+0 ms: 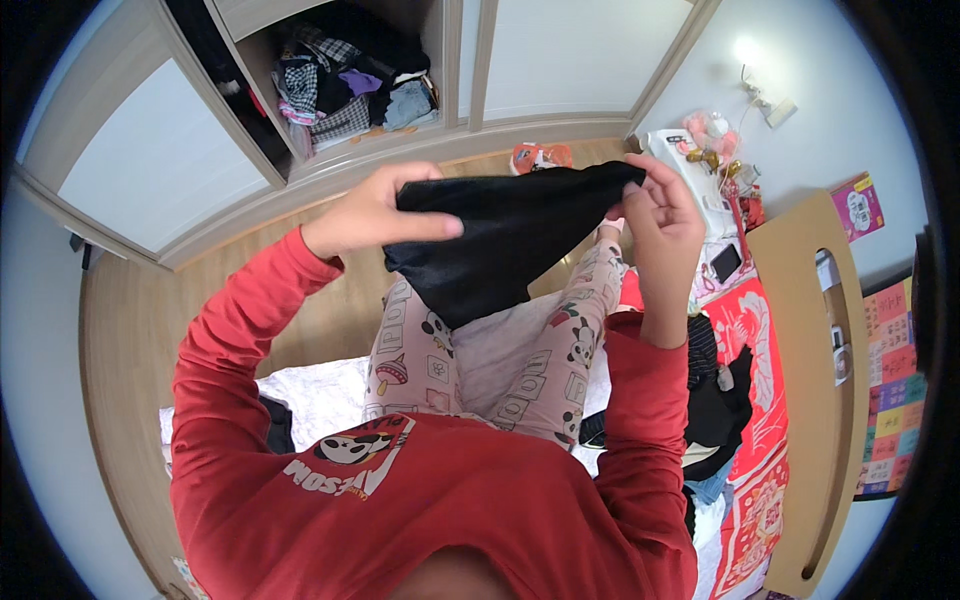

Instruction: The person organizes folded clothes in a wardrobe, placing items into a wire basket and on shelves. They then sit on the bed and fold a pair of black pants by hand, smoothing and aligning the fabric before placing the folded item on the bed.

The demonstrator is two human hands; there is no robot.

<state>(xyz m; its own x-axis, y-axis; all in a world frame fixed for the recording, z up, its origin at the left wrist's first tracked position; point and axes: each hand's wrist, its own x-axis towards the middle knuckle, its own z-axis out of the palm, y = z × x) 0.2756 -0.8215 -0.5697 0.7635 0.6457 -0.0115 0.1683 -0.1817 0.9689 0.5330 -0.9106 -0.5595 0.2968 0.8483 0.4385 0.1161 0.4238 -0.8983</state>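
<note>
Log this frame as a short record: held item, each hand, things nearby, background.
held item: black cloth, spread between both hands
left hand: left hand grips one end, thumb in front
right hand: right hand pinches the opposite upper corner
nearby: dark clothes beside the right sleeve
background: wardrobe, heaped clothes inside

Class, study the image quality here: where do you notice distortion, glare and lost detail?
Head view: straight lines of the wardrobe bow, and blackness rings the picture; head view: a bright white spot washes out part of the wall at upper right; head view: the black cloth is so dark that little fold detail shows.
</note>
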